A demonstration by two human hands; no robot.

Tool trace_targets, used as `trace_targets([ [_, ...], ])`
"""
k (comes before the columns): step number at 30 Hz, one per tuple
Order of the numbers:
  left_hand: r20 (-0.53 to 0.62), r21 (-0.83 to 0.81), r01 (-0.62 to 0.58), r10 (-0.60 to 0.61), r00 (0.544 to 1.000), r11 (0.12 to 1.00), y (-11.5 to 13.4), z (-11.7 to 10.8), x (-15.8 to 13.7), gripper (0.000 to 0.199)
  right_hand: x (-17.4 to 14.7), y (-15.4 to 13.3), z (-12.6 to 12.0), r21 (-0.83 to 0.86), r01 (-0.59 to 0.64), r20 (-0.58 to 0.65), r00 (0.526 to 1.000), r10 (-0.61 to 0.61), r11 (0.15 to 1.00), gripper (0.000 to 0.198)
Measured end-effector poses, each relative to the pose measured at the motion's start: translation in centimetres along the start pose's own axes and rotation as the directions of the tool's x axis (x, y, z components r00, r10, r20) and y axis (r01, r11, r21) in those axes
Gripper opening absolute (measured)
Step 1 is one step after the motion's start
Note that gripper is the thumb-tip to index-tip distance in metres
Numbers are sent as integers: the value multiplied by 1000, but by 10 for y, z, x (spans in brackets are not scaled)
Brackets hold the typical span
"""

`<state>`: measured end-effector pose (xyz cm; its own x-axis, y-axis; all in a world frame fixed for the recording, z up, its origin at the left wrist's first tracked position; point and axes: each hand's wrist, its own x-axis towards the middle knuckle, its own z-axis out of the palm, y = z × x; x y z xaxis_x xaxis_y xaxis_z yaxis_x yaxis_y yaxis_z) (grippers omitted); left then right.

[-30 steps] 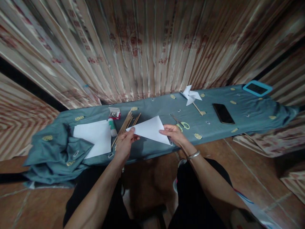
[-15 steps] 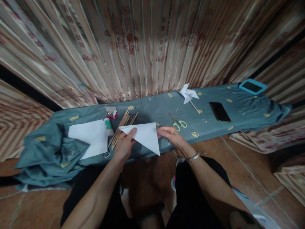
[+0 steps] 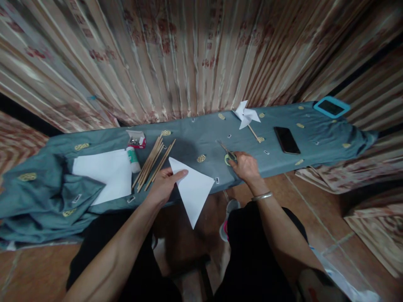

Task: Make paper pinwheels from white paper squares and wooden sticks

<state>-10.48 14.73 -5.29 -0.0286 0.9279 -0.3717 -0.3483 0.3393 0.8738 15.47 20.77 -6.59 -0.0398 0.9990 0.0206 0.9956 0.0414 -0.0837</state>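
My left hand (image 3: 165, 183) pinches a folded white paper triangle (image 3: 194, 191) near its upper left edge, thumb on top. One point of the paper hangs down past the front edge of the cloth-covered surface. Over at the right, my right hand (image 3: 247, 165) is closed around the green handles of a pair of scissors (image 3: 229, 153). Their blades point up and to the left, low over the cloth. Beyond the scissors lies a white paper pinwheel (image 3: 246, 114) on a wooden stick.
Several wooden sticks (image 3: 150, 164) lie left of the paper. Beside them are a glue stick (image 3: 133, 159), a small box of metal pins (image 3: 136, 139) and white paper sheets (image 3: 107, 174). A phone (image 3: 286, 140) and a blue-framed device (image 3: 331, 107) are on the right. A curtain (image 3: 189, 63) hangs behind.
My right hand has left the paper, moved right and taken hold of the scissors. The triangle has turned in my left hand, its point now lower and further left.
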Motion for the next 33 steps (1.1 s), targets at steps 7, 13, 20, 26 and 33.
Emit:
trace_targets([
  [7, 5, 9, 41, -41, 999, 999, -1, 4, 2, 37, -12, 9, -15, 527, -118, 130, 990, 58, 842, 28],
  [13, 76, -23, 98, -96, 993, 995, 3, 4, 0, 31, -42, -1, -18, 955, -281, 295, 928, -228, 91, 50],
  [20, 132, 5, 144, -144, 981, 989, 6, 4, -2, 26, -64, -23, -16, 939, -286, 342, 805, -484, 189, 51],
  [26, 147, 96, 143, -156, 977, 985, -2, 4, 0, 23, -72, -24, -13, 907, -210, 380, 780, -497, 365, 59],
  [33, 174, 155, 147, -174, 969, 977, -8, 3, -1, 26, -74, -27, -17, 877, -61, 325, 806, -495, 477, 51],
])
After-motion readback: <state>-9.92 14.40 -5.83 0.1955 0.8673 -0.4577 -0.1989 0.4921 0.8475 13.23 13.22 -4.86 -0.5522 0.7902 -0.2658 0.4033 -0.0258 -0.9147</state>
